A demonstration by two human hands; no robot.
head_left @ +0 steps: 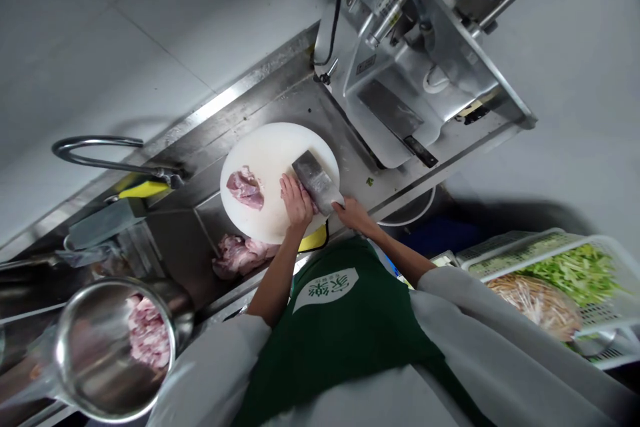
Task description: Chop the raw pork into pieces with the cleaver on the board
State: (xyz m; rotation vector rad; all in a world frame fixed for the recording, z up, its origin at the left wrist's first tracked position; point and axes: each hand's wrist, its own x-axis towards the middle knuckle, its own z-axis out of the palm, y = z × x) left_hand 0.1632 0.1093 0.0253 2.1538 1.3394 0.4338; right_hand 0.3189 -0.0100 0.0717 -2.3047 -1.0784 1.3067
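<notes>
My right hand [354,215] is wrapped round the handle of a cleaver [314,177], whose broad grey blade lies over the right part of a round white cutting board [275,140]. Beside the blade, my left hand [297,203] holds down a piece of raw meat [314,205], mostly hidden under the fingers and the blade. Farther left on the same board lies another piece of raw meat [245,188], touched by neither hand. Below the board's left edge, a larger heap of raw meat [240,255] rests by the sink.
A steel pot [63,353] with cut meat stands lower left. A curved faucet [100,141] is at the left, near a yellow-handled item [145,189]. A steel machine [400,47] stands upper right, with another cleaver [390,109] on it. White baskets [600,320] with greens are at right.
</notes>
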